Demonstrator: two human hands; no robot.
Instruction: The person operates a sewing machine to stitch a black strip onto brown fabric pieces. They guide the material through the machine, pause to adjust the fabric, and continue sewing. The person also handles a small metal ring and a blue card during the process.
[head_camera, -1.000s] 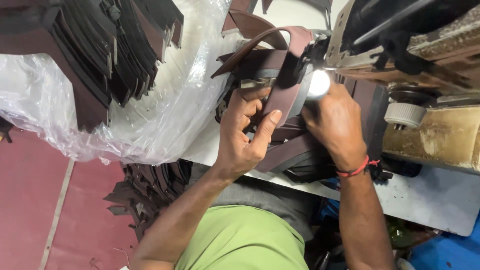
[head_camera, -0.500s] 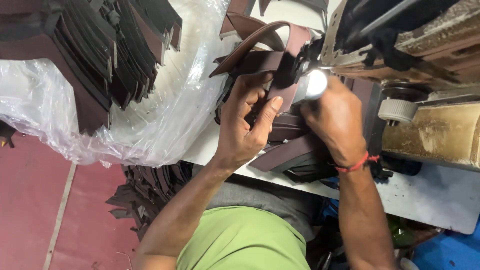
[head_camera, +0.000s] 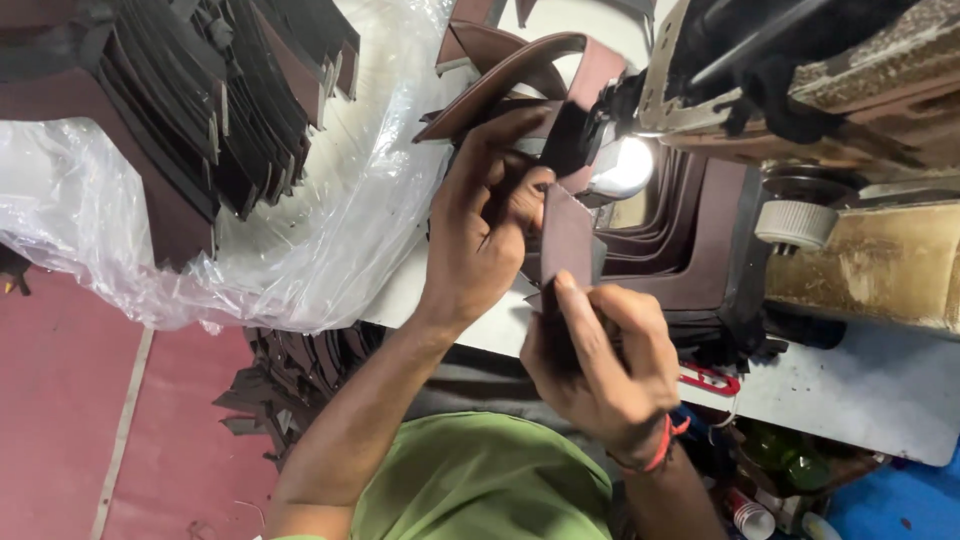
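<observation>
I'm looking down at a sewing machine (head_camera: 800, 80) that fills the upper right, its lamp (head_camera: 625, 165) glaring bright at the needle end. To the left sits a clear plastic bag (head_camera: 300, 230) heaped with dark brown cut pieces (head_camera: 180, 120), and more lie in a loose pile (head_camera: 290, 370) below the pale bench (head_camera: 870, 390).

My left hand (head_camera: 480, 240) reaches up toward the lamp, fingers closed in a pinching grip on the upper end of a brown leather strip (head_camera: 567, 235), near a curved brown band (head_camera: 500, 70) looped at the machine. My right hand (head_camera: 600, 360) is nearer my body, its grip wrapped shut around the strip's lower end, thumb pressed along its face. The strip stands between the two hands, just in front of the lamp, above the bench edge.

To do this well, I judge the strip should be kept taut and flat between both hands, its edge squared to the machine. The lamp's glare hides the needle area, so I'd guide slowly and keep my left fingertips clear of it.
</observation>
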